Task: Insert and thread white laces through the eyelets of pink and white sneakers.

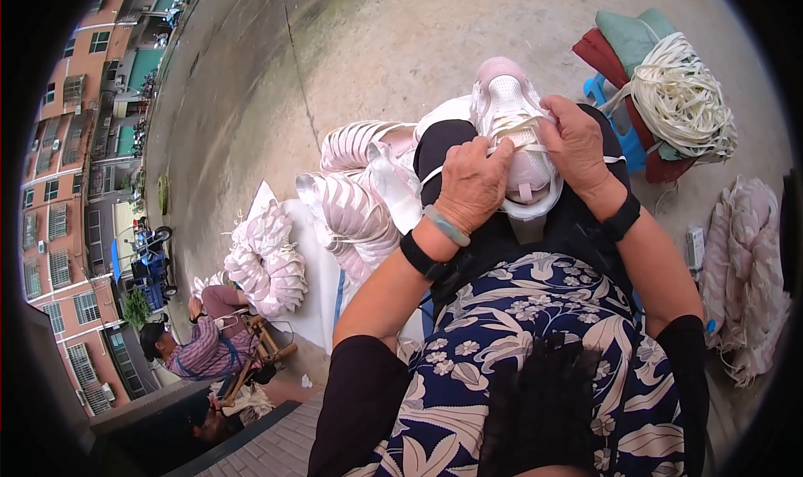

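Observation:
A pink and white sneaker upper [504, 90] lies across my lap, its pink toe pointing away from me. Thin cream laces [529, 148] run over its tongue and eyelets. My left hand [471, 180] is at the upper's left edge, thumb and fingers pinched on a lace. Opposite it, my right hand [577, 145] pinches at the right eyelet row, where a lace passes under the fingers; a loose lace end shows beyond it on my dark trousers. The fingertips partly hide the eyelets.
Nested stacks of pink and white uppers [351, 213] lie at left, beside a ring of uppers [268, 264]. At right, a bundle of cream laces [682, 88] rests on cushions over a blue stool [623, 130]. More uppers [744, 268] lie below. Another person [209, 347] sits at lower left.

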Motion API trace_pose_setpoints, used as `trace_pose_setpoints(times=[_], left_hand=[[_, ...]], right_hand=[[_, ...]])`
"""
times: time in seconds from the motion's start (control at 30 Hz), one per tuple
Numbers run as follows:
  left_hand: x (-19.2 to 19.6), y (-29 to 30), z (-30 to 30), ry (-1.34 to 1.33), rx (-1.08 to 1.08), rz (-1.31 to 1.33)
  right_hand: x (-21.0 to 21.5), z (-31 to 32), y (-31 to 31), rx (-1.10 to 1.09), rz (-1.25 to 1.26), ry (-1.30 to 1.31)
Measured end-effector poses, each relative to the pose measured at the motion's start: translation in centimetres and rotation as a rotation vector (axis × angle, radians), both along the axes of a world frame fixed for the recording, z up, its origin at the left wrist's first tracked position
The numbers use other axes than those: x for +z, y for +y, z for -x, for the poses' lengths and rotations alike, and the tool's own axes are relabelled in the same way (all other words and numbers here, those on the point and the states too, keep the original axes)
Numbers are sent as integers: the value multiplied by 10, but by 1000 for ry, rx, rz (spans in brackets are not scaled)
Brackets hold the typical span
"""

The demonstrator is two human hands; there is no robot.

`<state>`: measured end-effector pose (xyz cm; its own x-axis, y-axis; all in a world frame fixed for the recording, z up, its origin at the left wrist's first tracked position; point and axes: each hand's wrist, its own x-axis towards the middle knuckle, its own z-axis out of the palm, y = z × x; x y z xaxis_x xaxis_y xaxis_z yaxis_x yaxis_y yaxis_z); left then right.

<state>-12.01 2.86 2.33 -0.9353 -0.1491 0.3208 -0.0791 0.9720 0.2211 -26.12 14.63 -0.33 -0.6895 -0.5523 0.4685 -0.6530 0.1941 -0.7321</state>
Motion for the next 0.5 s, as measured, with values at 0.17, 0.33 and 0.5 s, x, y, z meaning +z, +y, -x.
trace_pose_setpoints(times=[0.17,0.33,0.5], left_hand=[[7,1,-5,79,1,-138],[6,-3,1,119,78,-299],[1,-8,6,128,134,-288]], right_hand=[[-1,0,7,-18,-253,111],[5,0,10,-47,-288,-189],[8,-13,4,-39,11,-60]])
